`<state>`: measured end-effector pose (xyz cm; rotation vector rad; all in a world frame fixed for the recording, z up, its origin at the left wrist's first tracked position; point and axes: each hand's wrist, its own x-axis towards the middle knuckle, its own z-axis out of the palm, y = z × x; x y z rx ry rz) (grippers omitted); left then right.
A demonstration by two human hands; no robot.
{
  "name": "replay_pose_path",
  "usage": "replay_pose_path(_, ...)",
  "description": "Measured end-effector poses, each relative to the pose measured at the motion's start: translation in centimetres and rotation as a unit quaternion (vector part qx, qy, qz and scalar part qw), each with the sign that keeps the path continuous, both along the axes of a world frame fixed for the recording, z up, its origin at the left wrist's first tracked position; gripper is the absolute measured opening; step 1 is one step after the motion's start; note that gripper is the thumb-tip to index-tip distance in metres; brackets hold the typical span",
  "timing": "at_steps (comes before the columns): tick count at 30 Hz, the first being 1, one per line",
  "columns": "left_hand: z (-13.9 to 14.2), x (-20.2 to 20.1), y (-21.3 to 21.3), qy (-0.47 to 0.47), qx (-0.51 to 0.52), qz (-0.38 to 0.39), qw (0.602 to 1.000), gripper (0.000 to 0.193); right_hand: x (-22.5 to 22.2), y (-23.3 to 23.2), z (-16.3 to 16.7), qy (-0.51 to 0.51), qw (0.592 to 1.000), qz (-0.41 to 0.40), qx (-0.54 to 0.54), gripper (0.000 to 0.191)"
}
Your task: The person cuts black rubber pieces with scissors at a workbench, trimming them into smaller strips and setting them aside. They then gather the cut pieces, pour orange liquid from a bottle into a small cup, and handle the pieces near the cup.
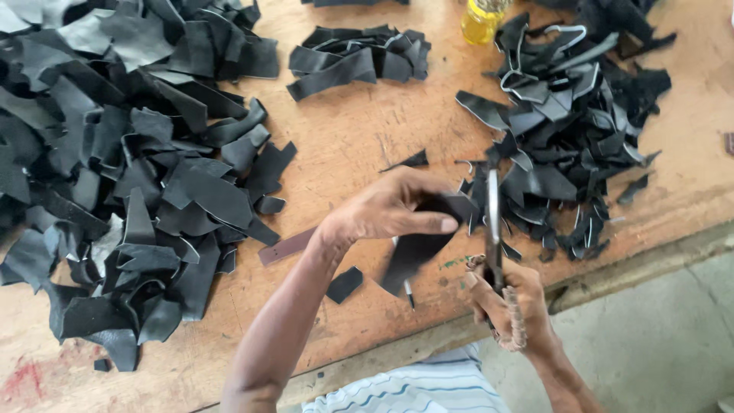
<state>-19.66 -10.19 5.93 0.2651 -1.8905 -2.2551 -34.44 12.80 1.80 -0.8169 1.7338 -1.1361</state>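
Wooden bench (pixel 359 145) w/ a scratched brown top fills most of the view, & a grey floor (pixel 657 336) shows at the lower right. Left hand (pixel 390 210) is up over the bench, fingers & thumb pinched shut on a black leather piece (pixel 417 248) that hangs down from it. Right hand (pixel 508 306) is low, near the bench edge, closed tight round the handles of big scissors (pixel 493 222). Handles look wrapped in cord. Scissor blades point up & sit just beside the leather piece, at its right edge; can't tell if they touch it.

Big heap of black leather scraps (pixel 130 168) lies on the left of the bench. Smaller stack of cut strips (pixel 359 57) sits at the top middle. Pile of thin black trimmings (pixel 566 130) lies on the right, behind the scissors. Yellow bottle (pixel 482 19) stands at the top edge. Brown strap (pixel 283 246) lies flat under the left wrist. Small black bit (pixel 344 284) lies near the arm. Striped shirt (pixel 420 386) shows at the bottom.
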Motion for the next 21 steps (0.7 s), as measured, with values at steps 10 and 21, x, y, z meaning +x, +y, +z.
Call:
replay_pose_path(10, -3.6, 5.5, 0.3, 0.027, 0.248, 0.373, 0.893, 0.027, 1.8, -0.2, 0.0, -0.117, 0.989, 0.075, -0.05, 0.019)
replay_pose_path(21, -4.1, 8.4, 3.9, 0.054, 0.293, 0.38, 0.876, 0.027, 6.2, -3.2, 2.8, 0.016, 0.983, 0.177, 0.049, 0.02)
